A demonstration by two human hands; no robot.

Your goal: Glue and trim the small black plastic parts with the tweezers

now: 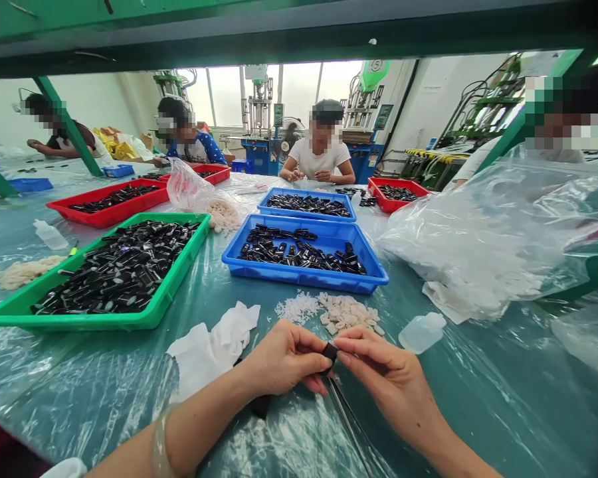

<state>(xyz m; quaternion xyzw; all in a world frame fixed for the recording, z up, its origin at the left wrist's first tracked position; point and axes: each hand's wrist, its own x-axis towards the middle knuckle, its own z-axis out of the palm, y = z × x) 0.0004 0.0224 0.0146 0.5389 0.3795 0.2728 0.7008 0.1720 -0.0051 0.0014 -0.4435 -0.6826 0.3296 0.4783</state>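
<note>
Between the thumb and fingers of my left hand (284, 362) is a small black plastic part (329, 355), held tilted. My right hand (386, 372) is closed in a pinch at the part's right edge; whether a tiny piece is also between those fingertips is hidden. Metal tweezers (349, 418) lie just below the hands, their upper ends near the part. Beyond my fingers are a pile of small clear-white pieces (298, 307) and a pile of beige pieces (351, 313). A crumpled white cloth (214, 345) lies left of my left hand. Something dark is partly hidden under my left wrist.
Blue trays (306, 277) and a green tray (104, 320) hold many black parts. A squeeze bottle (422, 333) lies to the right, before a large clear bag (498, 226). Red trays (107, 218) stand farther back. Several people sit around the plastic-covered table; a green beam (299, 33) crosses overhead.
</note>
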